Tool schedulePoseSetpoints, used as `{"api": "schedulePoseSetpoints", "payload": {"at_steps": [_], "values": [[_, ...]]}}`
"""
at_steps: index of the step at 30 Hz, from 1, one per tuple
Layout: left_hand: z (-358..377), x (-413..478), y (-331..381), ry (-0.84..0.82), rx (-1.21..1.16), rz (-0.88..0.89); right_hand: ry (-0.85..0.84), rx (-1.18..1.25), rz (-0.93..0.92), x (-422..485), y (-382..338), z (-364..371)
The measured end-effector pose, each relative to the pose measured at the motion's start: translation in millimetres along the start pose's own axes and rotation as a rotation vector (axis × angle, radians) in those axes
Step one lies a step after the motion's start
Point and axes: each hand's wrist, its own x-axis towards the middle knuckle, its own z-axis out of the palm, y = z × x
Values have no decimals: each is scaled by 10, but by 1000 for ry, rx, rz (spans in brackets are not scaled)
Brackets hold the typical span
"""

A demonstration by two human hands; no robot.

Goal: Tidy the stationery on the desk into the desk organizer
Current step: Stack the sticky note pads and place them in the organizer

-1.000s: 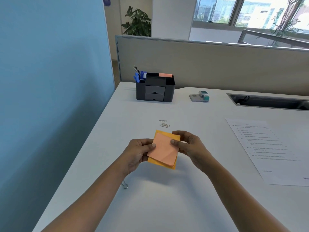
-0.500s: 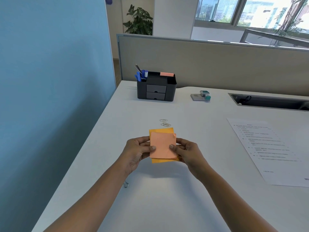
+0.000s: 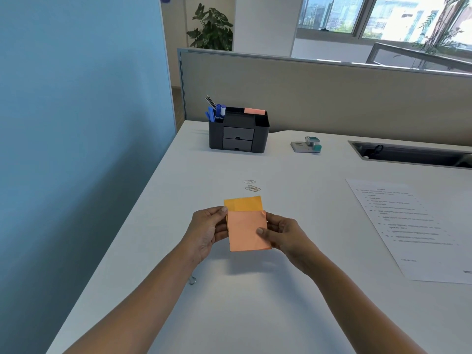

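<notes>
Both hands hold a stack of sticky notes above the white desk (image 3: 255, 315). A pink sticky pad (image 3: 246, 232) lies on top of a yellow-orange pad (image 3: 242, 203), which sticks out at the far side. My left hand (image 3: 208, 232) pinches the stack's left edge. My right hand (image 3: 283, 235) grips the right edge, thumb on the pink pad. The black desk organizer (image 3: 238, 132) stands at the back with two drawers, blue pens (image 3: 215, 113) and a pink pad (image 3: 254, 111) in it.
Several paper clips (image 3: 251, 186) lie just beyond the pads. A binder clip (image 3: 192, 280) peeks out under my left forearm. A stapler (image 3: 307, 144) sits right of the organizer, a printed sheet (image 3: 413, 226) at right, a cable slot (image 3: 413, 155) behind it. Blue partition at left.
The stack was turned from skewed to square. The pink pad has slid toward me over the yellow-orange one, so more of the lower pad shows. Both hands stay on the edges.
</notes>
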Motion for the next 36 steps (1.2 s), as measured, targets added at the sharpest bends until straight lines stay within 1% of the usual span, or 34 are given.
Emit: {"api": "schedulePoseSetpoints", "payload": {"at_steps": [8, 12, 15, 18, 20, 23, 26, 28, 32, 36], "values": [[-27, 15, 11, -25, 64, 18, 81, -124, -4, -23, 105, 59], [-25, -2, -33, -10, 57, -6, 134, -98, -7, -21, 118, 75], [-5, -33, -80, -55, 92, -23, 189, -77, -24, -20, 126, 77], [3, -52, -122, -71, 141, 6, 221, -104, -33, -25, 146, 76], [0, -41, -138, -37, 180, 45, 203, -144, -41, -38, 150, 61], [-6, -7, -150, 27, 219, 103, 127, -258, -66, -50, 118, 24], [9, 6, -157, 33, 210, 155, 70, -340, -98, -52, 103, -14], [22, 3, -170, 15, 203, 174, 102, -404, -122, -49, 111, -45], [25, 7, -239, -22, 237, 206, 217, -547, -174, -37, 172, -87], [-11, 32, -324, -44, 310, 229, 254, -633, -226, -45, 270, -102]]}}
